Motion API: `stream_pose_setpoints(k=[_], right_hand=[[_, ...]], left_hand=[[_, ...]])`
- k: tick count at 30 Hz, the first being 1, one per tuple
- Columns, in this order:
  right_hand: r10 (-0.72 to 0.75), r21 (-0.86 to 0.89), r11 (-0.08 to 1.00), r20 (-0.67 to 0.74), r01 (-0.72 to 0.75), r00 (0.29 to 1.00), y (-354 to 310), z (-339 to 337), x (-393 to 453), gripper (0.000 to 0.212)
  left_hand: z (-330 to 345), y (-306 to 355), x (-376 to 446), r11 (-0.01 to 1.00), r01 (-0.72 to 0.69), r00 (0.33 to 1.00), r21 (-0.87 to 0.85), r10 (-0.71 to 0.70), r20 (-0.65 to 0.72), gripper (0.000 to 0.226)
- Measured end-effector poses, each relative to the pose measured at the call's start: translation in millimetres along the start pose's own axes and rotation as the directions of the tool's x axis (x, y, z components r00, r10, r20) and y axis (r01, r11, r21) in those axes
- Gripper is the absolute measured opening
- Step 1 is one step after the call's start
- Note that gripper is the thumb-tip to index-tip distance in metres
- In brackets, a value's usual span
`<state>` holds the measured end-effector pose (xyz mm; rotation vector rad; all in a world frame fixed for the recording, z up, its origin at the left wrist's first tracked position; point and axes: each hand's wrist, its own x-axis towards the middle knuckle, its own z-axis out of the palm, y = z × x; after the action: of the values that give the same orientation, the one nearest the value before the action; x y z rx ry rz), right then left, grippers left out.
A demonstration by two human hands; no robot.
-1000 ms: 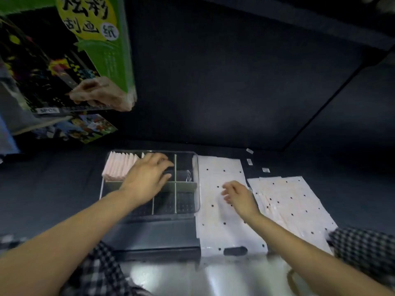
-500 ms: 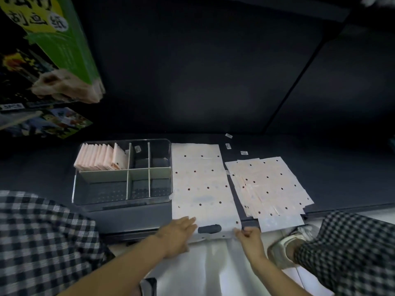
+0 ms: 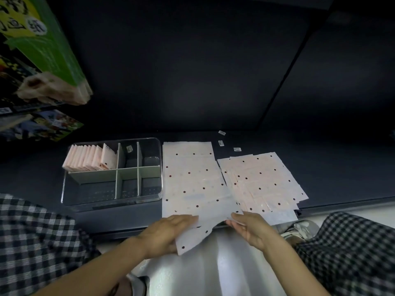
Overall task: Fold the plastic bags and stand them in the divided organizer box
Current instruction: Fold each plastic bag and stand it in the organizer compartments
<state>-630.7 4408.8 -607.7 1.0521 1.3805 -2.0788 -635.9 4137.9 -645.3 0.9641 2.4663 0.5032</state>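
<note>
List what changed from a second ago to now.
The left hand left the organizer box; the right hand slid off the flat bag. Both now grip its near edge, lifting it. Folded bags and the loose pile stayed put.

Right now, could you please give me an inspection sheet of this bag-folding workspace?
Surface: dark shelf, low and flat, with a dark back wall.
Job's things: clear organizer box at left; folded bags stand in its far-left compartment, the other compartments look bare. A flat dotted bag lies beside the box, its near edge lifted. A loose stack of bags lies to its right.
Clutter: three small labels behind the bags.
Hands: left hand holds the bag's near left corner; right hand grips its near right edge with curled fingers.
Cables: nothing seen.
Surroundings: green printed box upper left; checked clothing either side.
</note>
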Motion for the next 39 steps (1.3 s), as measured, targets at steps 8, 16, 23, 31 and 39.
stream_pose_setpoints(k=[8,16,23,31,39], right_hand=[[0.066,-0.319,0.947,0.336,0.048,0.940,-38.1,-7.1,-21.8,0.048],[-0.304,-0.781,0.526,0.197,0.337,0.932,-67.9,11.1,4.6,0.009],[-0.544,-0.808,0.409,0.157,0.424,0.824,-75.2,43.2,66.8,0.046],[-0.547,-0.880,0.360,0.069,0.309,0.835,-74.8,53.8,130.2,0.045],[-0.702,-0.875,-0.060,0.379,0.480,0.603,-40.8,56.7,112.8,0.031]], left_hand=[[-18.4,21.0,13.2,0.949,0.030,0.919,-0.315,-0.151,-0.365,0.014],[-46.4,2.3,35.8,0.799,0.072,0.796,-0.597,-0.407,-0.448,0.022],[-51.5,1.9,47.6,0.935,0.152,0.628,-0.321,-0.342,-0.699,0.050],[-8.1,-8.9,46.7,0.987,0.116,0.920,0.113,-0.064,-0.386,0.056],[7.1,-19.2,45.9,0.925,0.112,0.977,0.362,-0.035,-0.212,0.061]])
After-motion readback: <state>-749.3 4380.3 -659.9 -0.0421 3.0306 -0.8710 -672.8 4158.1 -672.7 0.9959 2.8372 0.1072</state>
